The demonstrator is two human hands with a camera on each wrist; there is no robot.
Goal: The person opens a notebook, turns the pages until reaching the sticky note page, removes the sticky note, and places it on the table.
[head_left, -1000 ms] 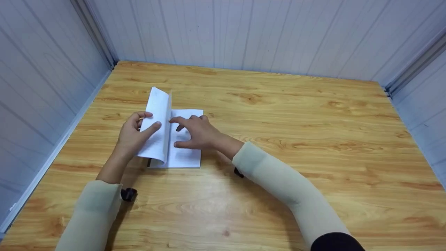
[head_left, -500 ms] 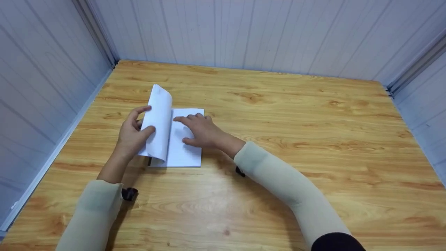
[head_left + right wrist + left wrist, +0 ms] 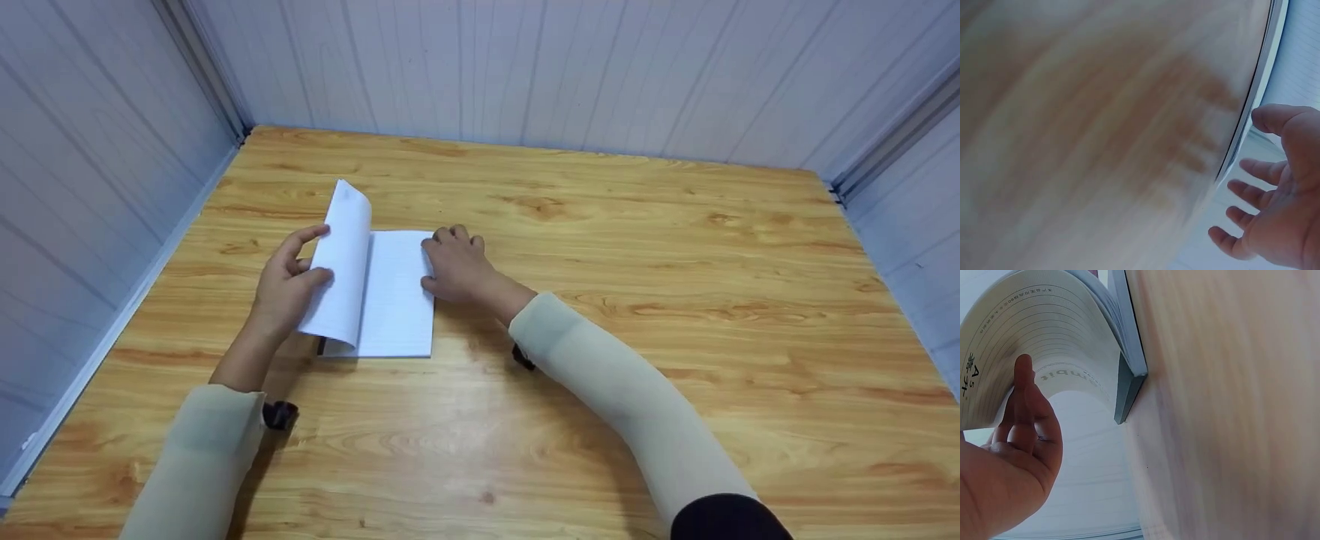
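Note:
A notebook [image 3: 396,300] with white ruled pages and a dark spine lies open on the table, left of centre in the head view. My left hand [image 3: 285,283] pinches a raised, curved bundle of pages [image 3: 343,262] between thumb and fingers at its outer edge. The left wrist view shows the underside of these pages [image 3: 1044,332], ruled and printed, bending up from the spine [image 3: 1129,388]. My right hand [image 3: 457,264] is at the right edge of the lower pages. Its fingers are spread and loosely bent, with nothing between them in the right wrist view.
The wood-patterned table [image 3: 600,300] carries the notebook. White panel walls [image 3: 495,67] stand along the back and both sides. A small black device [image 3: 279,415] sits at the left sleeve cuff.
My right hand has moved right, from over the page near the fold to the notebook's right edge. The left hand keeps its hold; the raised pages lean slightly more to the right.

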